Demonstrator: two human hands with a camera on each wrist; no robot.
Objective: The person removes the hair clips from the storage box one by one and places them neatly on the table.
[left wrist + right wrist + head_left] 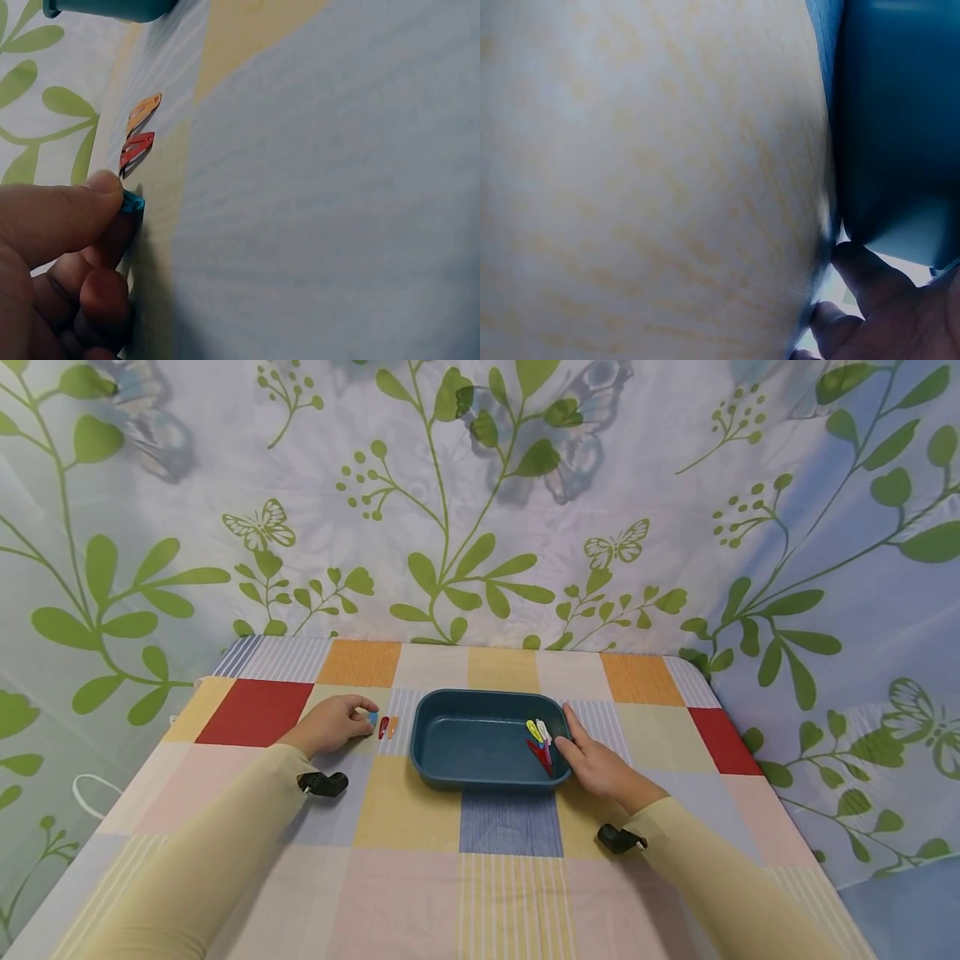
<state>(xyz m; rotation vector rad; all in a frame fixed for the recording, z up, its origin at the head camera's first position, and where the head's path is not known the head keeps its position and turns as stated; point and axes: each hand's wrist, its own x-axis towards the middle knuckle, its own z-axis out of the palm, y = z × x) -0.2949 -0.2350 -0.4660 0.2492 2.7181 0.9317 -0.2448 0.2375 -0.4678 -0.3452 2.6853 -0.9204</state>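
Note:
My left hand (pixel 335 724) pinches a blue hair clip (pixel 133 201) between thumb and fingertips, low over the cloth; most of the clip is hidden by the fingers. Just to its right lie a red snap hair clip (pixel 384 727) and an orange snap hair clip (pixel 393 727), side by side. A dark teal tray (pixel 480 783) stands in the middle. Inside its right end is a small heap of hair clips: yellow (pixel 533 731), white and red (pixel 540 757). My right hand (pixel 600 766) holds that end, thumb at the rim and fingers along the outer wall.
A patchwork-patterned cloth (pixel 405 893) covers the table. Behind it hangs a curtain (pixel 480 502) printed with leaves and butterflies, and another stretch of it runs down the right side. A white cord (pixel 86 793) loops at the table's left edge.

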